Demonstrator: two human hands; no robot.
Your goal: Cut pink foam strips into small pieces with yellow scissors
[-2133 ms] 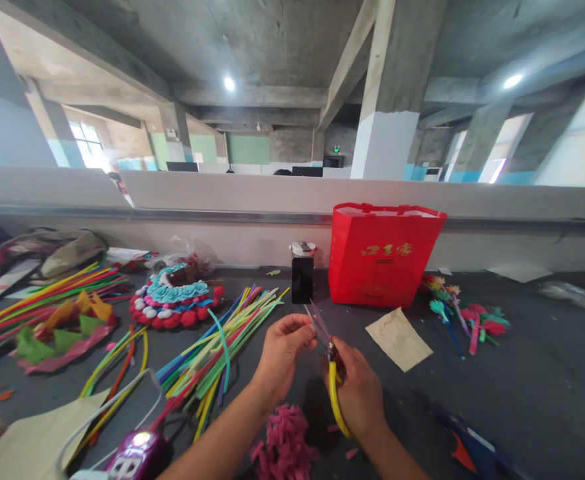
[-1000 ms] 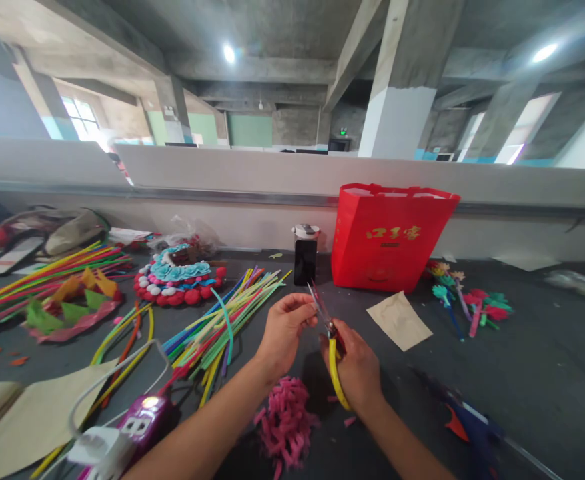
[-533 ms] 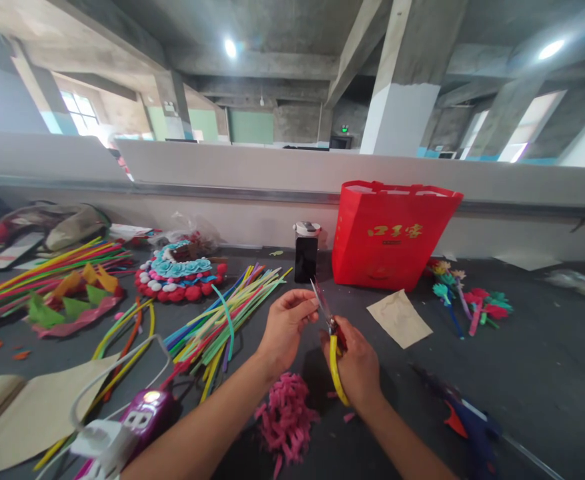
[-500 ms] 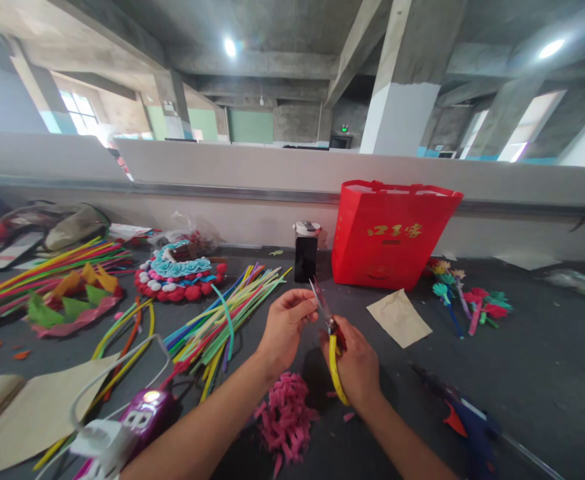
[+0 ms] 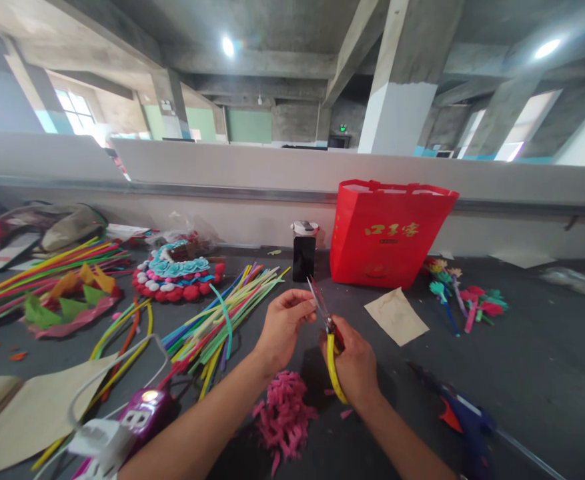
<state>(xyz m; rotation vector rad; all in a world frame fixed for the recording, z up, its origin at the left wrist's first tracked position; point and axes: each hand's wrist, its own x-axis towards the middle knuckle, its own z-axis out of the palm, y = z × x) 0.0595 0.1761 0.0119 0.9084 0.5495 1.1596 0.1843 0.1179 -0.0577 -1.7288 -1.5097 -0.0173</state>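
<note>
My right hand is closed round the yellow handles of a pair of scissors, whose blades point up and away toward the phone. Beside the blades, my left hand pinches with thumb and forefinger; whatever lies between the fingertips is too small or hidden to make out. Below both hands, a heap of short pink fuzzy pieces lies on the dark table. A few loose pink bits are scattered to its right, under the scissors.
Left are bundled pipe cleaners, a felt crown, a pompom ring and a purple power strip with cables. Behind stand a phone and a red bag. Right are brown paper, small flowers and a glue gun.
The view has shifted very slightly. Both hands and the scissors keep nearly the same pose, and the pink heap looks unchanged.
</note>
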